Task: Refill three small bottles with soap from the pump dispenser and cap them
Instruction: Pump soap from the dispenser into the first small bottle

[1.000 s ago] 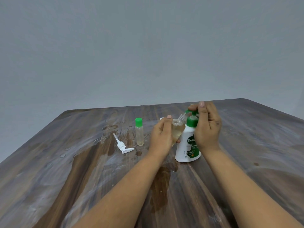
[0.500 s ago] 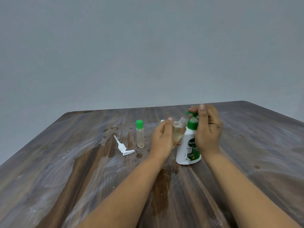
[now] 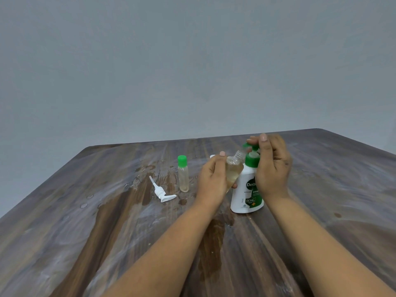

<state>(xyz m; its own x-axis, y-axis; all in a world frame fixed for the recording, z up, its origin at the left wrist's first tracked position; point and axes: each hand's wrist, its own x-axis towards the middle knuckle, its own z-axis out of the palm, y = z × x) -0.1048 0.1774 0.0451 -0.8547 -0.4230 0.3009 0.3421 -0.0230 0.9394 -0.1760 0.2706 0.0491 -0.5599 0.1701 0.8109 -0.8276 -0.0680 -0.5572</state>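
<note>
The small open bottle [image 3: 234,170] is tipped under the green spout of the Dettol pump dispenser [image 3: 247,189], part full of yellow soap. The left hand [image 3: 212,179] wraps around it. The right hand [image 3: 271,166] rests its fingers on the pump top, which has come up a bit since a moment ago, so more pumps are likely needed. A capped bottle [image 3: 183,174] stands nearby, beside a loose white pump [image 3: 161,192] on the wet table [image 3: 85,243]

Readable print on the pump dispenser

The white pump dispenser [image 3: 244,194] carries a green label reading "Dett", cut off by a hand, with "99.99%" below; the smaller print is illegible.
</note>
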